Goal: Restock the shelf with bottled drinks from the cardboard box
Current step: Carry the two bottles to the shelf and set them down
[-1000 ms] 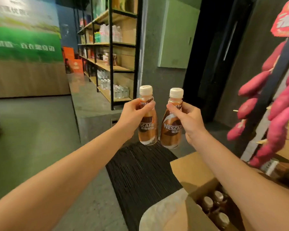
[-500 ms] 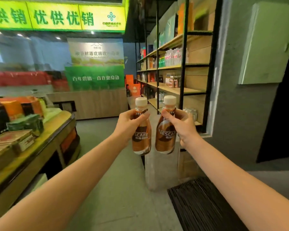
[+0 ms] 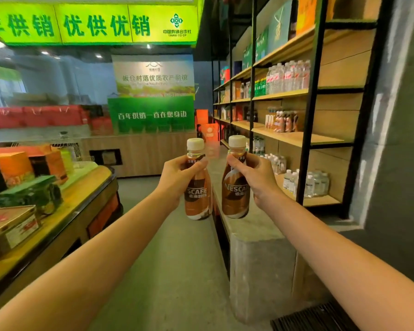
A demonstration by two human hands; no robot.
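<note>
Two brown Nescafe coffee bottles with white caps are held upright side by side in front of me. My left hand (image 3: pixel 176 179) grips the left bottle (image 3: pixel 197 194) round its neck and shoulder. My right hand (image 3: pixel 255 177) grips the right bottle (image 3: pixel 236 194) the same way. The shelf unit (image 3: pixel 296 137), black frame with wooden boards, stands to the right. On its middle board sits a small group of similar coffee bottles (image 3: pixel 282 120). The cardboard box is out of view.
Water bottles (image 3: pixel 306 181) fill the lowest board and clear bottles (image 3: pixel 288 77) the board above the coffee. A grey concrete ledge (image 3: pixel 253 232) runs under the shelf. A display counter (image 3: pixel 58 211) with boxed goods stands left. A black mat (image 3: pixel 313 317) lies at bottom right.
The view has swung left and up from the cardboard box and the mat to the aisle and shelf. Both hands still hold their bottles, now slightly further apart and closer to the shelf.
</note>
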